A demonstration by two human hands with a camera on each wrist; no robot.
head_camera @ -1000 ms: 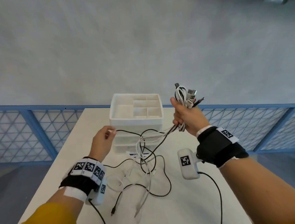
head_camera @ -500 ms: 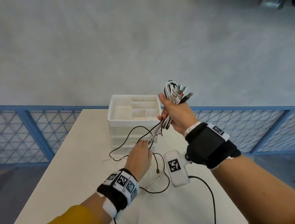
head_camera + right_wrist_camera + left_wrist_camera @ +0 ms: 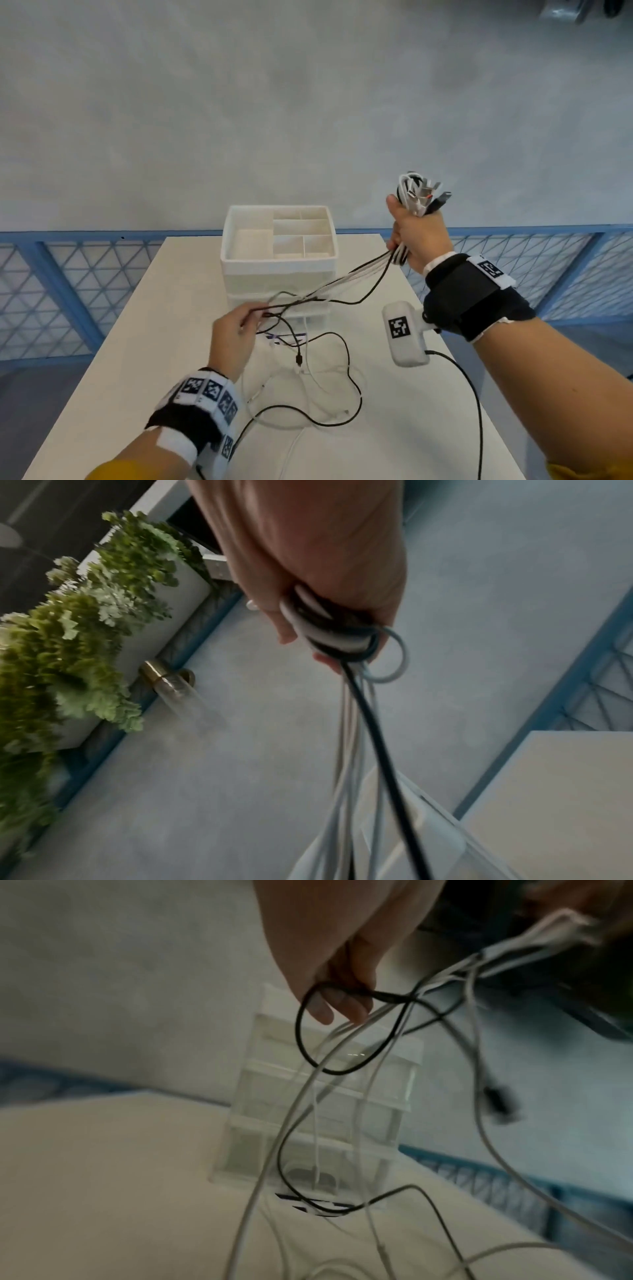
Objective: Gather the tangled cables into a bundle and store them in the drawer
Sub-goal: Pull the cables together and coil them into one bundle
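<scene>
My right hand (image 3: 416, 236) is raised to the right of the white drawer unit (image 3: 279, 270) and grips a bundle of black and white cables (image 3: 419, 197), plugs sticking out above the fist. The strands (image 3: 349, 277) run taut down and left to my left hand (image 3: 236, 329), which pinches them in front of the drawers. In the left wrist view the fingers (image 3: 342, 1001) hold a black cable loop (image 3: 308, 1031). Loose cable ends (image 3: 325, 387) trail on the white table (image 3: 120, 359). The right wrist view shows the fist (image 3: 329, 610) closed around the bundle (image 3: 335, 637).
The drawer unit stands at the table's far edge, its top tray (image 3: 239, 219) divided into compartments. A blue lattice railing (image 3: 61, 277) runs behind and beside the table. Plants (image 3: 85, 615) show in the right wrist view.
My right hand has swung right and up, pulling the strands taut. My left hand has slid back toward me along the cables, and more loose cable now lies on the table.
</scene>
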